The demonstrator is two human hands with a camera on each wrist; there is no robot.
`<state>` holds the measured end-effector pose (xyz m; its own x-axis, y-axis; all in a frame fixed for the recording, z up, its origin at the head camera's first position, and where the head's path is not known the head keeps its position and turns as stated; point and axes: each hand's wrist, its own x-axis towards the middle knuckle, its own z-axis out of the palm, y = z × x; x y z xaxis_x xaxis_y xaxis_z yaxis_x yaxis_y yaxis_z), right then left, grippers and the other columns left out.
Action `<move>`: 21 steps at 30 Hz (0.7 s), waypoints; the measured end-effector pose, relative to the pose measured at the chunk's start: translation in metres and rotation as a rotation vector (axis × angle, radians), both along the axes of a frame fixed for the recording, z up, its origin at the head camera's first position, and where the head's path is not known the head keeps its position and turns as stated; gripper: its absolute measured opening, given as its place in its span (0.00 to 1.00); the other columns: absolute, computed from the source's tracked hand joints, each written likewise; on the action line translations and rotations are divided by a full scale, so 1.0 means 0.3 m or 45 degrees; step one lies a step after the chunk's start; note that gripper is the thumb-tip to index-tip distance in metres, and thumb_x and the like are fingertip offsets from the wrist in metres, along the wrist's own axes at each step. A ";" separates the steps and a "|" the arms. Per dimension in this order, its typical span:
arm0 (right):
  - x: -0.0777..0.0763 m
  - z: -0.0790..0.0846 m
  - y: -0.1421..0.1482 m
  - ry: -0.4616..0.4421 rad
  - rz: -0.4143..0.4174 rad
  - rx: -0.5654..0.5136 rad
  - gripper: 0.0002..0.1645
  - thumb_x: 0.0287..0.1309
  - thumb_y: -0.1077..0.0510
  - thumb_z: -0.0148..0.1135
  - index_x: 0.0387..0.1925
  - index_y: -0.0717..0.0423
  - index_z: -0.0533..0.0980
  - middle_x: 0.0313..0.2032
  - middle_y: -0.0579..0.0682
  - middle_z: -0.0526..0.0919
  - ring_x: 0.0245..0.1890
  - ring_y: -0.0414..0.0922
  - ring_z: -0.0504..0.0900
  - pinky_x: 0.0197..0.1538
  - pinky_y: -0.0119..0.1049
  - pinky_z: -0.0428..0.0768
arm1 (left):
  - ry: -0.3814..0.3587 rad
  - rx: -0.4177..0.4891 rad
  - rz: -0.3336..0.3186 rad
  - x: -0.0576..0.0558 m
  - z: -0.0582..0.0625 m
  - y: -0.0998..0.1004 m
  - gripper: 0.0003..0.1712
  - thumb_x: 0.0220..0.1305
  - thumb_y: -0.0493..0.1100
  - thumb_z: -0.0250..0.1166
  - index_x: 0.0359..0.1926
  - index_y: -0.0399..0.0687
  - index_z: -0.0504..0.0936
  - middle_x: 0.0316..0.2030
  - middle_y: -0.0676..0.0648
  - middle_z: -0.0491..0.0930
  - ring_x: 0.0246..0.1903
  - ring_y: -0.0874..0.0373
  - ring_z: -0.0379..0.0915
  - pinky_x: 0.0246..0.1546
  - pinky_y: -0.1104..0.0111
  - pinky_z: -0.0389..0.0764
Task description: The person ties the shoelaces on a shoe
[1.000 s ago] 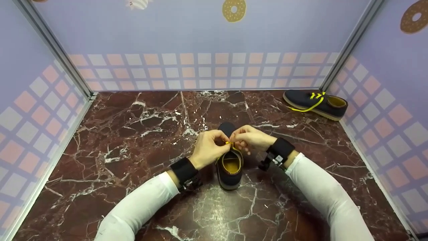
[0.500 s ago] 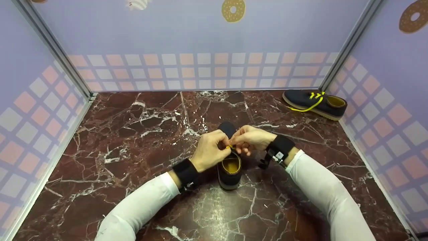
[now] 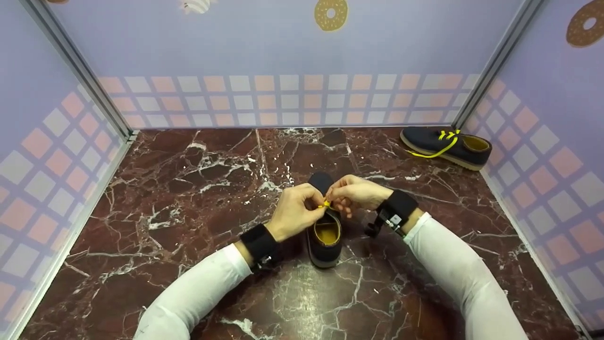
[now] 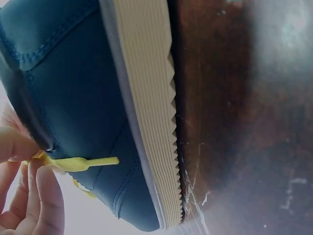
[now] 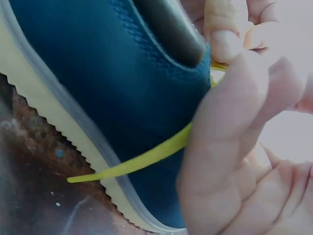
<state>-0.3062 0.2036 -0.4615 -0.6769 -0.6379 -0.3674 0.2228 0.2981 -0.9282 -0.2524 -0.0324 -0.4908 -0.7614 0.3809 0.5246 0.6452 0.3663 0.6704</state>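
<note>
A dark blue shoe (image 3: 324, 257) with a tan ribbed sole stands upright, toe pointing away, between my two hands. Above its tongue my left hand (image 3: 296, 210) pinches the yellow shoelace (image 4: 73, 163) between thumb and finger; a short tipped end sticks out past the fingers in the left wrist view. My right hand (image 3: 357, 192) meets it from the right, fingertips pinching the lace at the same spot. Another lace end (image 5: 146, 159) hangs down the shoe's side below the right fingers in the right wrist view. The hands cover most of the lacing.
A second dark blue shoe (image 3: 427, 141) with yellow laces, one end loose, lies at the back right corner. Patterned panels (image 3: 283, 99) wall the reddish marbled table (image 3: 198, 198) at the back and both sides. Each wrist wears a black strap (image 3: 258, 240).
The left hand has turned slightly and its fingers have shifted on the lace. A small yellow loop now shows between the fingertips. The shoe has stayed in place.
</note>
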 end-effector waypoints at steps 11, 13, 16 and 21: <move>0.013 -0.002 -0.001 0.102 -0.102 -0.053 0.09 0.77 0.60 0.61 0.39 0.58 0.83 0.26 0.46 0.89 0.19 0.37 0.85 0.26 0.30 0.85 | -0.210 0.015 0.073 -0.011 0.009 -0.008 0.03 0.60 0.35 0.79 0.33 0.43 0.92 0.33 0.45 0.95 0.33 0.57 0.89 0.39 0.72 0.87; 0.013 -0.009 -0.009 0.120 -0.119 -0.054 0.08 0.77 0.59 0.65 0.37 0.57 0.82 0.26 0.46 0.90 0.19 0.37 0.85 0.26 0.30 0.86 | -0.215 0.017 0.076 -0.015 0.007 -0.007 0.03 0.60 0.34 0.79 0.32 0.43 0.92 0.33 0.45 0.95 0.34 0.57 0.90 0.40 0.69 0.89; 0.014 -0.018 -0.016 0.136 -0.124 -0.095 0.09 0.75 0.63 0.67 0.35 0.55 0.78 0.26 0.45 0.89 0.19 0.36 0.85 0.26 0.30 0.86 | -0.221 0.017 0.072 -0.019 0.008 -0.007 0.02 0.61 0.34 0.78 0.33 0.42 0.92 0.34 0.44 0.95 0.34 0.57 0.89 0.41 0.64 0.91; 0.017 -0.020 -0.018 0.172 -0.134 -0.203 0.09 0.73 0.70 0.63 0.39 0.55 0.74 0.24 0.44 0.87 0.20 0.36 0.82 0.26 0.29 0.84 | -0.257 -0.007 0.041 -0.032 0.024 -0.018 0.03 0.64 0.37 0.80 0.36 0.43 0.93 0.35 0.44 0.95 0.33 0.59 0.89 0.40 0.67 0.90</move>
<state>-0.3010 0.1982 -0.4675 -0.7788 -0.6041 -0.1692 0.1158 0.1267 -0.9852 -0.2618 -0.0378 -0.4836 -0.8626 0.3573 0.3581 0.4859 0.3882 0.7831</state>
